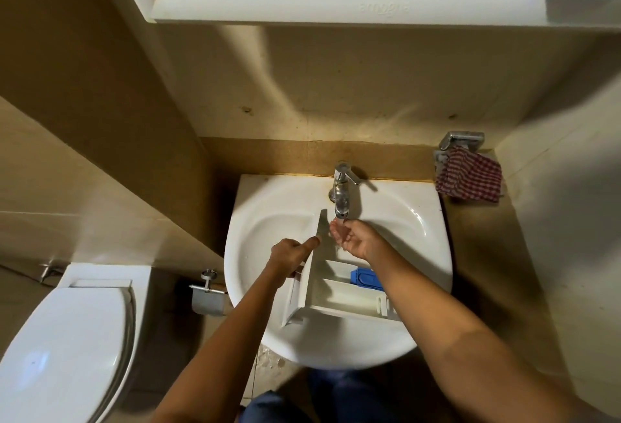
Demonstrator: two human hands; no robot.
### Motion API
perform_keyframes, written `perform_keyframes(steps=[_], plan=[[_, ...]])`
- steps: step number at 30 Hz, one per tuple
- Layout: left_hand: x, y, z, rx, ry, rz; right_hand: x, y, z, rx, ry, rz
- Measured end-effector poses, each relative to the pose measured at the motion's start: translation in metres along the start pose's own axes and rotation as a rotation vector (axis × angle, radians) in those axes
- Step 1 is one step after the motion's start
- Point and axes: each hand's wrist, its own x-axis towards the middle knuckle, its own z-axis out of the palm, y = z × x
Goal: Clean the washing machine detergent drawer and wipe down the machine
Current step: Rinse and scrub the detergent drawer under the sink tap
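A white plastic detergent drawer [336, 298] is seen lying tilted inside the white ceramic wash basin [265, 221]. Its open compartments are turned upward and its broad front panel stands along the left side, reaching toward the tap. A blue plastic insert [366, 279] is seated in a compartment toward the drawer's right end, partly hidden by the right forearm.

The drawer is held by the left hand [290, 254]. The fingers are curled round the front panel near its middle, and the thumb is laid straight along the panel's upper edge, pointing toward the tap.

The right hand [353, 237] is seen apart from the drawer, just above its far end. It is cupped palm-up with relaxed fingers and nothing is gripped in it. Its fingertips are placed directly under the spout of the chrome tap [342, 187], from which a thin stream of water is seen falling. Whether the water reaches the drawer below cannot be told.

A red-and-white checked cloth [470, 177] is hung on a chrome wall holder [463, 140] to the right of the basin. A white toilet with closed lid [67, 338] is seen at lower left. A metal paper-roll holder [208, 300] is fixed to the wall between toilet and basin, and a white cabinet [336, 2] is mounted above.
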Motion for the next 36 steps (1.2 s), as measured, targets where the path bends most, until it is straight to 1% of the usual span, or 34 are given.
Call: perform_keyframes(steps=[2,4,6,7,8,9,10,11,12,14,18,20,22,23,25,26,27,28,30,32,36], plan=[[-0.001,-0.001,0.005,0.006,0.033,0.012,0.002,0.0,0.0,0.038,0.021,-0.009],[-0.001,-0.003,0.008,0.017,0.067,0.028,-0.002,0.0,-0.002,0.006,-0.078,0.023],[-0.001,-0.005,0.01,0.026,0.082,0.045,-0.01,0.0,-0.005,-0.215,-0.223,0.087],[-0.001,-0.006,0.01,0.03,0.085,0.049,-0.012,-0.001,-0.008,-0.351,-0.264,0.111],[-0.002,-0.006,0.01,0.037,0.085,0.052,-0.013,-0.002,-0.011,-0.461,-0.267,0.113],[-0.002,-0.006,0.01,0.043,0.086,0.055,-0.012,-0.002,-0.012,-0.522,-0.223,0.085],[-0.003,-0.006,0.011,0.052,0.086,0.059,-0.01,-0.003,-0.012,-0.506,-0.165,0.033],[-0.003,-0.006,0.012,0.06,0.087,0.063,-0.007,-0.004,-0.01,-0.41,-0.121,-0.009],[-0.003,-0.006,0.013,0.072,0.087,0.065,-0.007,-0.005,-0.008,-0.281,-0.111,-0.024],[-0.002,-0.005,0.016,0.088,0.075,0.05,-0.007,-0.005,-0.001,-0.116,-0.128,-0.01],[-0.002,-0.009,0.025,0.153,0.076,0.041,-0.006,-0.006,0.007,0.045,-0.097,0.054],[-0.003,-0.014,0.03,0.184,0.099,0.053,-0.003,-0.005,0.007,0.062,-0.082,0.07],[-0.002,-0.017,0.031,0.183,0.114,0.053,-0.005,-0.002,0.004,-0.033,-0.17,0.115],[-0.001,-0.017,0.031,0.184,0.116,0.057,-0.006,-0.001,0.0,-0.137,-0.233,0.15],[0.0,-0.019,0.031,0.199,0.108,0.07,-0.008,-0.004,-0.011,-0.436,-0.308,0.193],[0.001,-0.019,0.03,0.204,0.104,0.072,-0.009,-0.008,-0.017,-0.558,-0.287,0.187],[0.0,-0.018,0.029,0.204,0.099,0.071,-0.009,-0.012,-0.021,-0.62,-0.224,0.153],[0.0,-0.018,0.028,0.205,0.094,0.073,-0.008,-0.017,-0.024,-0.609,-0.16,0.1],[0.0,-0.017,0.026,0.221,0.071,0.076,-0.005,-0.022,-0.023,-0.401,-0.103,0.019],[0.0,-0.015,0.025,0.249,0.048,0.071,-0.004,-0.022,-0.016,-0.194,-0.137,0.033],[0.0,-0.012,0.024,0.275,0.032,0.058,-0.003,-0.015,0.002,-0.059,-0.154,0.1]])
